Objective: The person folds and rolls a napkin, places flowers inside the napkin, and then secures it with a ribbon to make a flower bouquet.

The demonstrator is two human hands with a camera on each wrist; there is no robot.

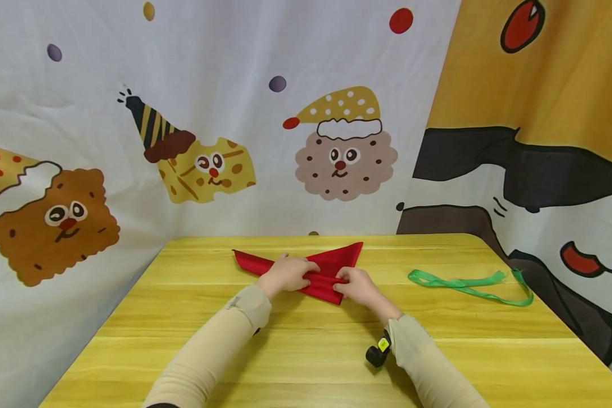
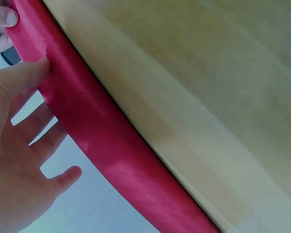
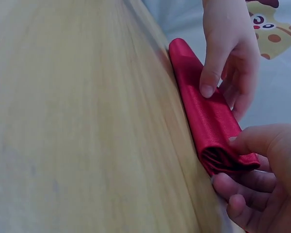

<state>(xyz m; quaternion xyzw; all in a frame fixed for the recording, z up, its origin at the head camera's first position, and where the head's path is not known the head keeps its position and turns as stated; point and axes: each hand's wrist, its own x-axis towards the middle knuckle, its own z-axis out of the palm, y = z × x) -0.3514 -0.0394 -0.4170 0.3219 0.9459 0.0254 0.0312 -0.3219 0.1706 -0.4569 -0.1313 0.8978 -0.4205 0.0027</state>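
From the head view, my left hand point(image 1: 285, 273) and right hand point(image 1: 356, 284) pinch the red cloth point(image 1: 331, 266) mid-table point(image 1: 306, 340); green ribbon point(image 1: 469, 283) lies apart. Left wrist: thumb presses the fold. Right wrist: pleats gathered at one end, the rest I judge unfolded.

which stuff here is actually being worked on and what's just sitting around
In use:
- folded red satin cloth, pinched by left hand and right hand

Lying about:
- green ribbon loop, apart on the yellow wooden table
- cartoon biscuit backdrop
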